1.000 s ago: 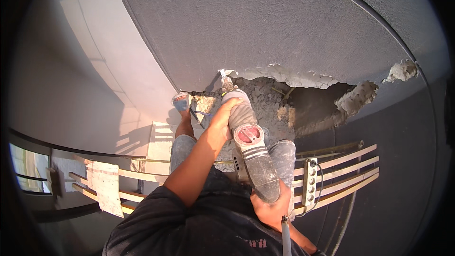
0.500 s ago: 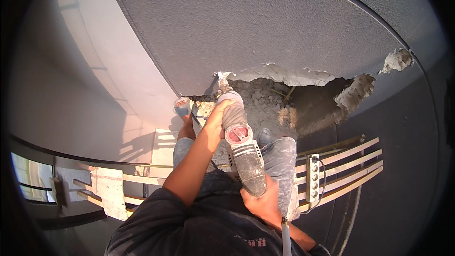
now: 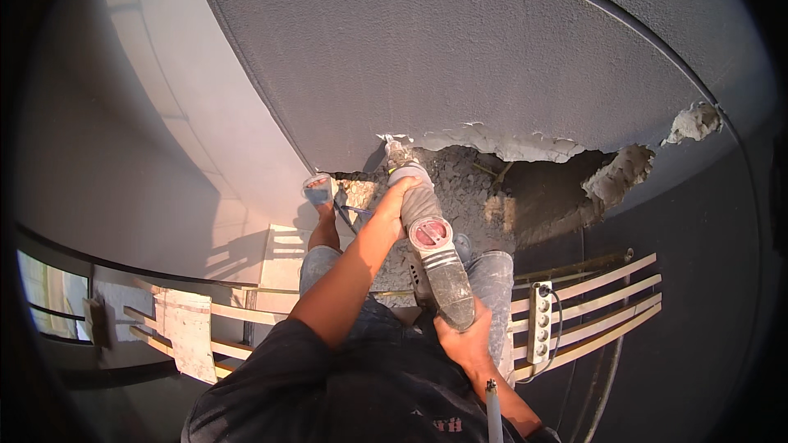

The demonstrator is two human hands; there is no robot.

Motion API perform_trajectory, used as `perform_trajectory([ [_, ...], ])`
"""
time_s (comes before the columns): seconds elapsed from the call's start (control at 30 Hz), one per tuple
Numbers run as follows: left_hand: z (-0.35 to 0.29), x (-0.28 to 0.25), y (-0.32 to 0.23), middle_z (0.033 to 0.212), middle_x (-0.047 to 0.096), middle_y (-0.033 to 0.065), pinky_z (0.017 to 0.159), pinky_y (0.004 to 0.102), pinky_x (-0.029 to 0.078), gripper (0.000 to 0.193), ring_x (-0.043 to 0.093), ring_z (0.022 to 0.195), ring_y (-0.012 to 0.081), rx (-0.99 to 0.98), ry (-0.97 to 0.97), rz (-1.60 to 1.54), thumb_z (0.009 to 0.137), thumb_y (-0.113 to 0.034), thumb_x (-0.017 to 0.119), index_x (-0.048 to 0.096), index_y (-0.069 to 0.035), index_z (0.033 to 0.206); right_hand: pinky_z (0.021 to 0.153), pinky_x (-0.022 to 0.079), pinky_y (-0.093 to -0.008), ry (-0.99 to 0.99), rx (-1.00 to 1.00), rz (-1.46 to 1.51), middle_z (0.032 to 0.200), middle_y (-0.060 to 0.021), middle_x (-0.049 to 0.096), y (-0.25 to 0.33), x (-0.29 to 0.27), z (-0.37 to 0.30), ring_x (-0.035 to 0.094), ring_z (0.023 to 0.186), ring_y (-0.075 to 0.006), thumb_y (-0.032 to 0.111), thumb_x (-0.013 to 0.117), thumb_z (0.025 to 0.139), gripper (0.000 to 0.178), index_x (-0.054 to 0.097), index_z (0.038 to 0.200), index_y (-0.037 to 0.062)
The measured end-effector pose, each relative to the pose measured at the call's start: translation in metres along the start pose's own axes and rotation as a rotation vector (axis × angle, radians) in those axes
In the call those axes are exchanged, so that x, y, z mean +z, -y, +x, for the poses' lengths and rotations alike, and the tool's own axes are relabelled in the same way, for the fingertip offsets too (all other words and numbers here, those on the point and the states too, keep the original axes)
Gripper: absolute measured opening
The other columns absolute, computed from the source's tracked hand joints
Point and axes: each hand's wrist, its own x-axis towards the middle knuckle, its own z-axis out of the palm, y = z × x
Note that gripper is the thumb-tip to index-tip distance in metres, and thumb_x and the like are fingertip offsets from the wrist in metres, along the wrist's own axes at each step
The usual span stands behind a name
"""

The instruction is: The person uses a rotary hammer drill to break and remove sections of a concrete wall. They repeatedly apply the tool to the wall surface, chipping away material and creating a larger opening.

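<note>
A dusty demolition hammer (image 3: pixel 428 234) with a round red cap on its body slants across the middle of the view. My left hand (image 3: pixel 400 203) is wrapped round its front barrel. At the rear end my right hand (image 3: pixel 466 335) is closed on the handle, most of which is hidden. The hammer's tip meets the lower broken edge of the dark grey textured wall (image 3: pixel 460 49). Right of the tip, pale chipped plaster (image 3: pixel 525 146) borders a ragged opening, with grey rubble (image 3: pixel 460 189) below it.
My sandalled foot (image 3: pixel 318 190) stands near the wall's left corner. Wooden slats (image 3: pixel 591 303) run behind me, with a white power strip (image 3: pixel 540 324) and cable on the right and a pale board (image 3: pixel 185 324) on the left. A grey pole (image 3: pixel 493 410) rises beside my right forearm.
The hammer's body and both hands have shifted a little right, and the barrel hand slightly lower. The tip stays at the broken edge. The view has moved slightly.
</note>
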Motion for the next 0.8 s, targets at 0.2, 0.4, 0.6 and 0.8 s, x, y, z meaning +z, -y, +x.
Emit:
perform_trajectory([
  [0.2, -0.009, -0.002, -0.008, 0.094, 0.071, 0.012, 0.076, 0.0485, 0.062, 0.039, 0.072, 0.078, 0.0293, -0.03, -0.033, 0.057, 0.086, -0.031, 0.078, 0.065, -0.006, 0.113, 0.08, 0.057, -0.035, 0.038, 0.024, 0.032, 0.092, -0.0149, 0.075, 0.001, 0.006, -0.007, 0.073, 0.087, -0.0206, 0.004, 0.073, 0.077, 0.029, 0.069, 0.105, -0.004],
  [0.4, -0.014, 0.003, -0.004, 0.095, 0.069, 0.011, 0.072, 0.0453, 0.061, 0.043, 0.071, 0.08, 0.0266, -0.052, -0.024, 0.025, 0.084, -0.031, 0.079, 0.063, -0.006, 0.116, 0.074, 0.056, -0.0309, 0.027, -0.006, 0.043, 0.087, -0.0094, 0.075, -0.004, 0.002, -0.009, 0.071, 0.08, -0.0153, 0.001, 0.069, 0.084, 0.015, 0.071, 0.098, -0.0043],
  [0.6, -0.059, 0.032, 0.01, 0.101, 0.07, 0.0125, 0.075, 0.0463, 0.061, 0.044, 0.071, 0.083, 0.0276, -0.052, -0.12, 0.107, 0.085, -0.032, 0.078, 0.063, -0.005, 0.117, 0.076, 0.056, -0.0322, 0.061, 0.129, 0.166, 0.088, -0.0109, 0.076, 0.023, -0.029, -0.047, 0.072, 0.081, -0.0172, 0.004, 0.072, 0.082, 0.021, 0.071, 0.101, -0.0045],
  [0.8, -0.05, 0.019, 0.023, 0.096, 0.07, 0.0109, 0.074, 0.0459, 0.061, 0.039, 0.071, 0.08, 0.0273, -0.071, -0.112, 0.064, 0.087, -0.03, 0.077, 0.064, -0.007, 0.114, 0.075, 0.057, -0.0311, 0.089, 0.162, 0.189, 0.092, -0.0111, 0.077, 0.022, -0.032, -0.047, 0.074, 0.083, -0.0174, 0.001, 0.069, 0.084, 0.023, 0.07, 0.106, -0.0055],
])
